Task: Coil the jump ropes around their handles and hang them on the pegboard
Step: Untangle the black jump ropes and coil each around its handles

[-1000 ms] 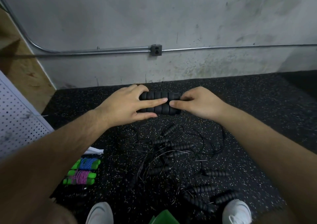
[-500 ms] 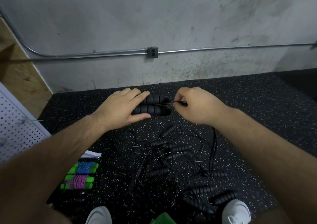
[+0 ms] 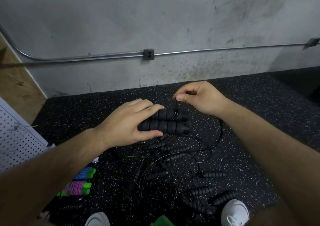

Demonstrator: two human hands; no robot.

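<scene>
Coiling barely begun: grips black handles (image 3: 166, 126) in left hand (image 3: 124, 127), pinches cord (image 3: 175, 107) above them with right hand (image 3: 200, 98). Leaves two green-handled ropes (image 3: 78, 186) wound, black tangle (image 3: 164, 165) on floor (image 3: 242, 139) loose, none hung on pegboard (image 3: 15, 139).

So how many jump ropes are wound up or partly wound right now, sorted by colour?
blue rope, green handles, wound: 1
purple rope, green handles, wound: 1
black rope, black handles, partly wound and held: 1
Total: 3
The loose black tangle on the floor is too knotted to count.
</scene>
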